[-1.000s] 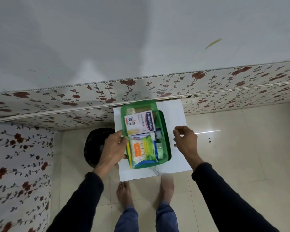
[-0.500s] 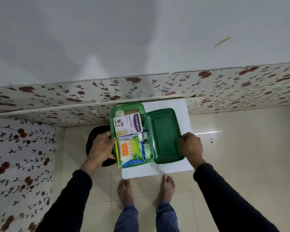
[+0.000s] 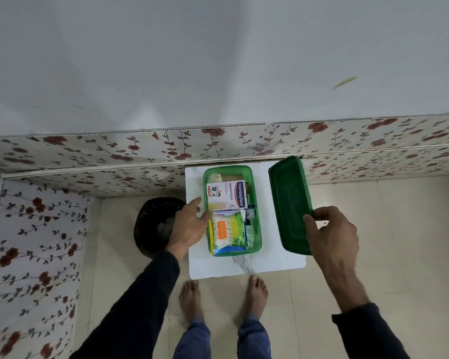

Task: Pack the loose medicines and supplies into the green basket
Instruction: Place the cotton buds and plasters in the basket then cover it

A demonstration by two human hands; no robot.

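Basket packed, lid off and in hand.

Right hand (image 3: 331, 235) is clamped on the dark green lid (image 3: 290, 203), held tilted at 3 o'clock of the green basket (image 3: 257, 229), long axes roughly parallel, 12-to-6. Left hand (image 3: 189, 224), fingers loosely spread, steadies the basket's 9 o'clock wall on the white table (image 3: 244, 268). Plaster box (image 3: 227, 194) and cotton-bud pack (image 3: 230, 233) fill it; nothing stands between lid and rim. Black bin (image 3: 153, 224) sits beyond the left hand.

Translucent plastic green basket (image 3: 257, 230); glossy floor tiles (image 3: 386, 229)
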